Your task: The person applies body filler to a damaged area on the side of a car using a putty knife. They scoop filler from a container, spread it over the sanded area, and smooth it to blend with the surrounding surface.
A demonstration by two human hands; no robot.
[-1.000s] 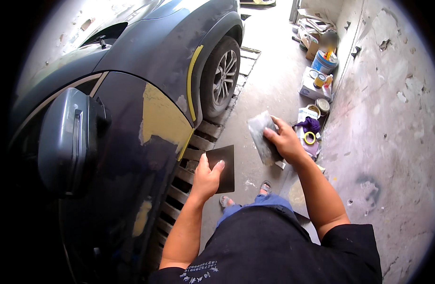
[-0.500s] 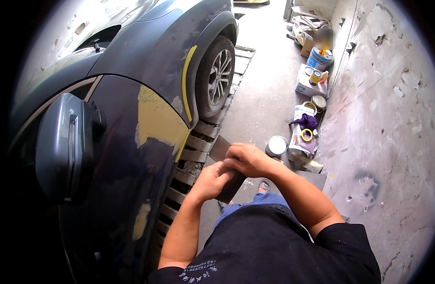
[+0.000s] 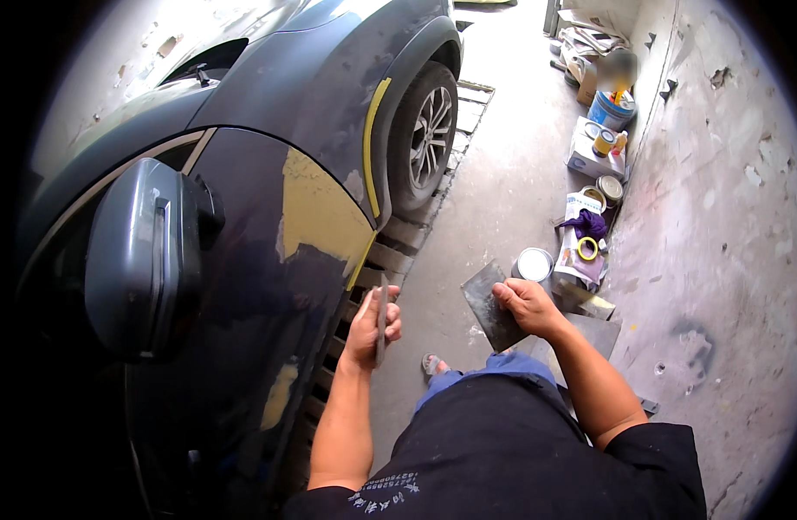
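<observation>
One yellowish patch [image 3: 322, 208] lies along the far right edge of the dark car door [image 3: 230, 251], and to its right the left hand [image 3: 368, 328] clamps a thin plate [image 3: 382, 319] turned edge-on, probably best held firmly with its rim clear of that door. Apart from it, the right hand [image 3: 532, 310] clamps a dark grey plate [image 3: 488, 303] by its right edge, thumb on the upper face, a grip that should work well if the left edge stays free. Just beyond, toward the floor's [image 3: 494, 173] right edge, stands a can [image 3: 534, 263], best not knocked.
</observation>
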